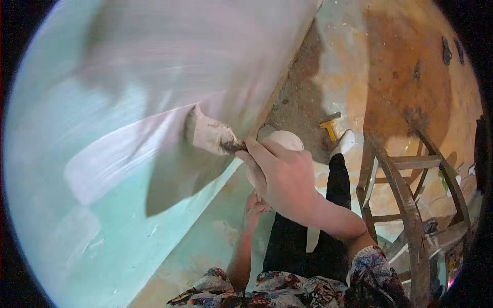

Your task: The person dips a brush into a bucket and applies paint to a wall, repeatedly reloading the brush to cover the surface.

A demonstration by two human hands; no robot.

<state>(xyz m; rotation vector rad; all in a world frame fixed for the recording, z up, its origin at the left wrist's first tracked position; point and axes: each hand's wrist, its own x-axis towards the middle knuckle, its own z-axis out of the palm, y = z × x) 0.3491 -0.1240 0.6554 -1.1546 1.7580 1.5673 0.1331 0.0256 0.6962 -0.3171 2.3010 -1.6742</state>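
My right hand is closed around the handle of a paintbrush. The brush is crusted with whitish paint, and its bristles press against the wall. From the bristles a pale, wet stroke runs to the left over the mint-green surface. Below and partly behind my right hand is a white tub, much of it hidden. My left hand grips this tub low down, its fingers curled and partly covered by my right hand.
A wooden ladder stands on the stained floor to my right. A yellow-handled scraper lies near my foot. Dark sandals rest at the far upper right. The wall meets the floor along a diagonal edge.
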